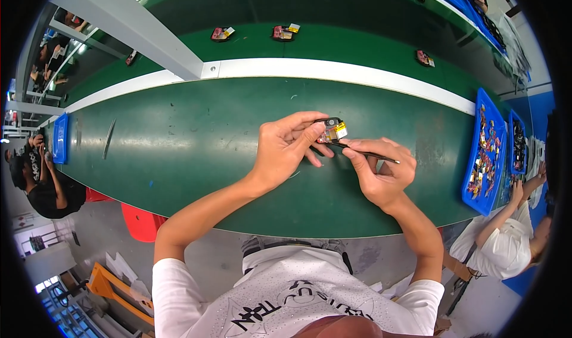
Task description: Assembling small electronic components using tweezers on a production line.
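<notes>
Over the middle of the green bench, my left hand [285,149] pinches a small black electronic housing [328,123] between thumb and fingers. Inside it sit a reddish circuit board and a silvery battery with yellow tape [341,129]. My right hand [386,168] is closed around a slim black tool [380,157], shaped like tweezers. One end of the tool reaches the lower edge of the housing; its pale other end sticks out to the right past my fingers. Whether its tip touches the board is too small to tell.
Tweezers [109,139] lie at the bench's left. A blue tray [468,190] of small parts stands at the right end, another blue bin [60,139] at the far left. Similar assemblies [282,33] sit on the green belt beyond the white rail [333,70]. Co-workers sit at both sides.
</notes>
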